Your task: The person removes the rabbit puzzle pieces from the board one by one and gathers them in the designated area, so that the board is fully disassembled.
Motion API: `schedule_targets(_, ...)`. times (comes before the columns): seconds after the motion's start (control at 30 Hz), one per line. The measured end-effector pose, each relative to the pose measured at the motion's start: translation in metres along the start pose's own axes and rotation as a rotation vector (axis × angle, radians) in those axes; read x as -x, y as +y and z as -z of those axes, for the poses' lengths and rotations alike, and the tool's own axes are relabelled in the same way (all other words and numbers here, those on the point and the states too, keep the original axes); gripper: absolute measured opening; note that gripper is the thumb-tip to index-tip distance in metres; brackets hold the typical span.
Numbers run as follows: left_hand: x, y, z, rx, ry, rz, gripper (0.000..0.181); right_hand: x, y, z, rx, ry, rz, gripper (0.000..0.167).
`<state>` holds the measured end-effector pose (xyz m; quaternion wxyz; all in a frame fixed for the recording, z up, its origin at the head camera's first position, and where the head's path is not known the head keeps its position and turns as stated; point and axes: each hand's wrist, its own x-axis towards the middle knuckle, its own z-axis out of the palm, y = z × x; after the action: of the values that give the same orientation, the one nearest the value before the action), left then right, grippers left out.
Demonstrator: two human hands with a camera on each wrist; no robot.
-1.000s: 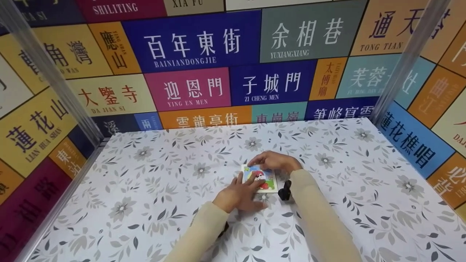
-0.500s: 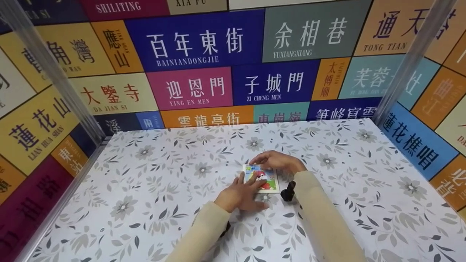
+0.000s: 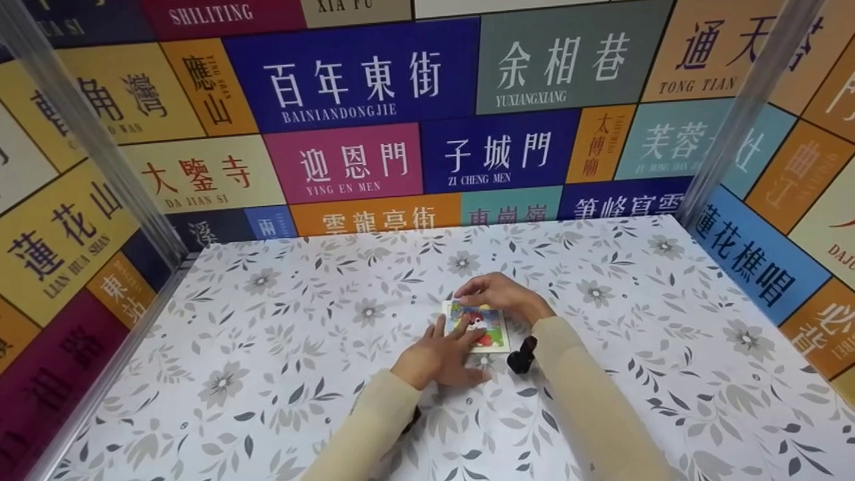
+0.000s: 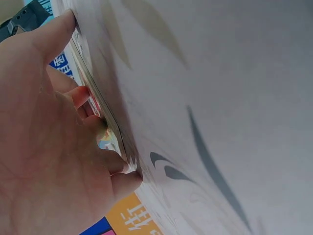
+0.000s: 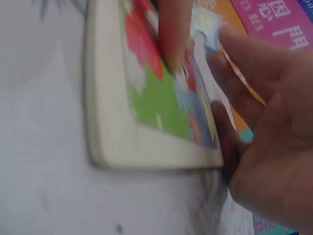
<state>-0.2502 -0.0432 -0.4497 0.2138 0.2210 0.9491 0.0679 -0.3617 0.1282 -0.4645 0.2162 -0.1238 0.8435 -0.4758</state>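
Extending from a beige sleeve (image 3: pixel 371 417), the left hand (image 3: pixel 437 361) rests with its fingers spread apart on the near left part of a small picture board (image 5: pixel 146 149). This board lies flat near the middle of the leaf-patterned surface (image 3: pixel 320 314). Beyond the left hand, the right hand (image 3: pixel 504 295) arches over the board's far side, fingers pinching a light-blue piece (image 5: pixel 204 23) by the far left corner. Farther back stands a wall of coloured lettered panels (image 3: pixel 361 80).

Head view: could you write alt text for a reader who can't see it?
A person's left hand lies spread across a small picture board, while the right hand curves over the board's far edge. The floral-patterned table stands before a wall of coloured, lettered panels.
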Motion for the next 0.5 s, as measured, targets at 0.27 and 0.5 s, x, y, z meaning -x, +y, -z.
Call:
schedule_targets(0.27, -0.002, -0.001, -0.002, -0.023, 0.007, -0.005, 0.079, 0.004, -0.003, -0.004, -0.07, 0.164, -0.051, 0.023)
schedule_targets(0.5, -0.002, 0.005, 0.0, 0.005, -0.018, 0.03, 0.079, 0.027, 0.006, 0.019, -0.056, 0.235, 0.053, 0.031)
